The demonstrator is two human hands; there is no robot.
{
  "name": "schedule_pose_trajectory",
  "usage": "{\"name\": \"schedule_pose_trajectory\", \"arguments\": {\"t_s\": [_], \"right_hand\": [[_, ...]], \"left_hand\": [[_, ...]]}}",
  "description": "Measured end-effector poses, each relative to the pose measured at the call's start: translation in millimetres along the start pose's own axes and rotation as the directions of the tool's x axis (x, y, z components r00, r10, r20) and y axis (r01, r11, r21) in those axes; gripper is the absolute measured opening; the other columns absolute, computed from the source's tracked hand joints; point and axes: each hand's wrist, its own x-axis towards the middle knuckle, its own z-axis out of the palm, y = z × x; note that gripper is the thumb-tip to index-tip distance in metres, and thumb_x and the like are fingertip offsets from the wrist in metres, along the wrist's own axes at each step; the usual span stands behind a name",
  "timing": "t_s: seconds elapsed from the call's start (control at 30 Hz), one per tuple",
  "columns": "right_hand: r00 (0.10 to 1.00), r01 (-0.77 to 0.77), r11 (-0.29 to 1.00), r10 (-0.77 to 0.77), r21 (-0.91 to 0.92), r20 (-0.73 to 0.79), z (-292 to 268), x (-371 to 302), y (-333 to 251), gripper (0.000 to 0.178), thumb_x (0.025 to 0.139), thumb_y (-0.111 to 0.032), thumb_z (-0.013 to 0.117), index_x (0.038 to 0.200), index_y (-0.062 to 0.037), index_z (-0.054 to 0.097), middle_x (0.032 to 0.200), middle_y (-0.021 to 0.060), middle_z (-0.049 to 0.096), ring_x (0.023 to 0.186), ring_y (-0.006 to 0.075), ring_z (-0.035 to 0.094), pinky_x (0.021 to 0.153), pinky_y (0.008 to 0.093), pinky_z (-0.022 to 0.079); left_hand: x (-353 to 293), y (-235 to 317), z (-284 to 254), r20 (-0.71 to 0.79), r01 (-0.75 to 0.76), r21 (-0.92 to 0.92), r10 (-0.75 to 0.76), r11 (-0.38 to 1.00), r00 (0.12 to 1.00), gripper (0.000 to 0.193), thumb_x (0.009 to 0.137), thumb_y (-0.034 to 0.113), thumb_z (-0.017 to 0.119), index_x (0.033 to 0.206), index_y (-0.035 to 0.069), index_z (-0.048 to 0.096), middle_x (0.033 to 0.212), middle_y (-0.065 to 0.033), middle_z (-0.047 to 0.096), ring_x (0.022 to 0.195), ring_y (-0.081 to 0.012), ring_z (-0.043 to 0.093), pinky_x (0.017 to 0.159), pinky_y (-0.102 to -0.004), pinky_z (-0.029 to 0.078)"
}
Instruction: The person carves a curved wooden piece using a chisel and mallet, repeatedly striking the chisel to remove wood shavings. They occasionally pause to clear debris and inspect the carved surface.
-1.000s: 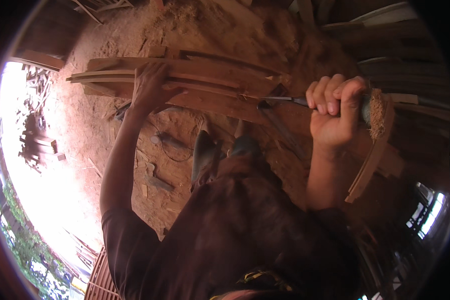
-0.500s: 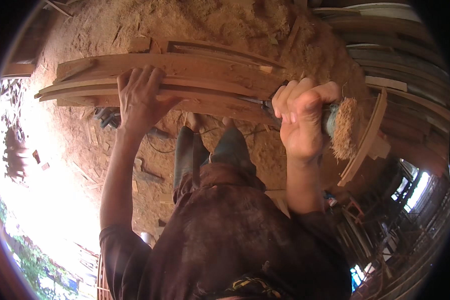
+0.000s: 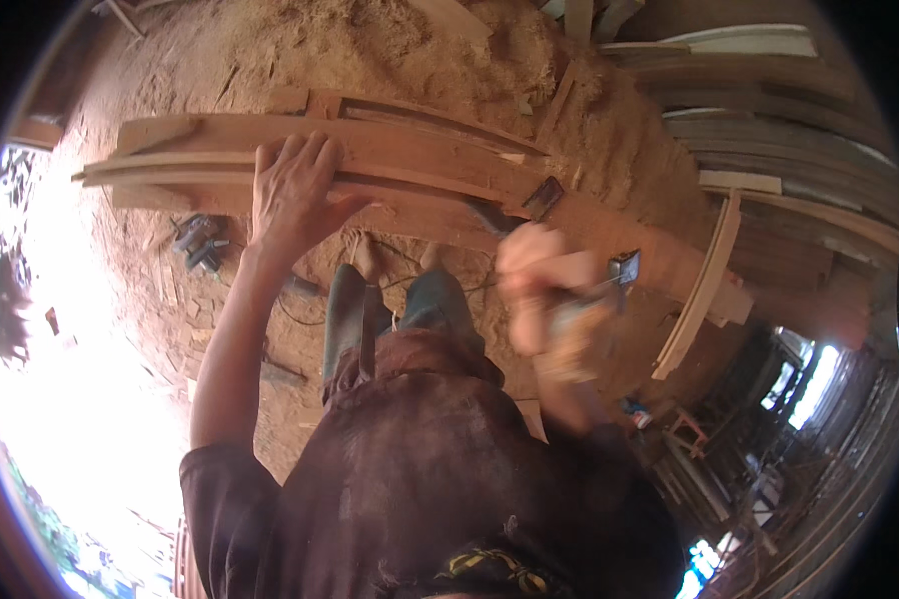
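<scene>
A long, narrow wooden strip [image 3: 195,161] lies on a wide plank that runs across in front of me. My left hand [image 3: 295,190] presses on this strip, its fingers bent over the far side and its thumb spread along the near side. To the right, my right hand [image 3: 534,275] is smeared by motion but stays wrapped round a chisel-like tool. The tool's dark blade [image 3: 487,216] points left, against the strip. Its handle [image 3: 572,344], with a blue binding and frayed fibrous end, sticks out blurred below the hand.
The wide plank [image 3: 410,150] has a small dark rectangular object [image 3: 543,198] on it; a phone-like object [image 3: 624,267] lies farther right. A dark power tool [image 3: 202,243] sits on the sawdust-covered ground. Stacked boards [image 3: 769,125] fill the right side, near a loose curved piece [image 3: 699,290].
My right hand has moved left and toward me, turning the frayed handle end downward. The dark and phone-like objects on the plank now show. My left hand keeps its place on the strip.
</scene>
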Motion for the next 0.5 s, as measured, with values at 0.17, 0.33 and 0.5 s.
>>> {"name": "schedule_pose_trajectory", "arguments": {"t_s": [0.17, 0.33, 0.5], "right_hand": [[0.997, -0.027, 0.963, 0.044, 0.268, -0.059, -13, 24, -3, 0.024, 0.112, -0.022, 0.065, 0.097, -0.0102, 0.050, 0.072, 0.0018, 0.047, 0.060, 0.0149, 0.043, 0.061, 0.0363, 0.045], [0.999, -0.037, 0.974, 0.038, 0.224, -0.001, 8, 16, -2, 0.024, 0.109, -0.020, 0.069, 0.099, -0.0085, 0.050, 0.074, 0.0029, 0.050, 0.062, 0.0157, 0.047, 0.063, 0.0370, 0.048], [0.988, 0.140, 0.988, -0.144, 0.063, 0.059, 28, 1, 2, 0.018, 0.108, -0.014, 0.070, 0.114, -0.0048, 0.056, 0.084, 0.0060, 0.057, 0.068, 0.0186, 0.055, 0.064, 0.0404, 0.055]], "left_hand": [[2, 1, 3, -0.079, -0.038, -0.049, 0.034, 0.998, 0.996, 0.066, 0.071, 0.054, 0.092, 0.111, 0.010, 0.064, 0.110, -0.0071, 0.066, 0.111, -0.0298, 0.062, 0.102, -0.0463, 0.041], [0, -2, 4, -0.086, -0.054, -0.073, 0.048, 0.996, 0.995, 0.066, 0.070, 0.054, 0.092, 0.110, 0.010, 0.063, 0.109, -0.0060, 0.065, 0.110, -0.0289, 0.061, 0.102, -0.0456, 0.041], [-4, -2, 4, -0.098, -0.057, -0.090, 0.048, 0.994, 0.994, 0.066, 0.070, 0.053, 0.092, 0.110, 0.011, 0.062, 0.107, -0.0052, 0.063, 0.108, -0.0283, 0.061, 0.102, -0.0451, 0.042]]}}
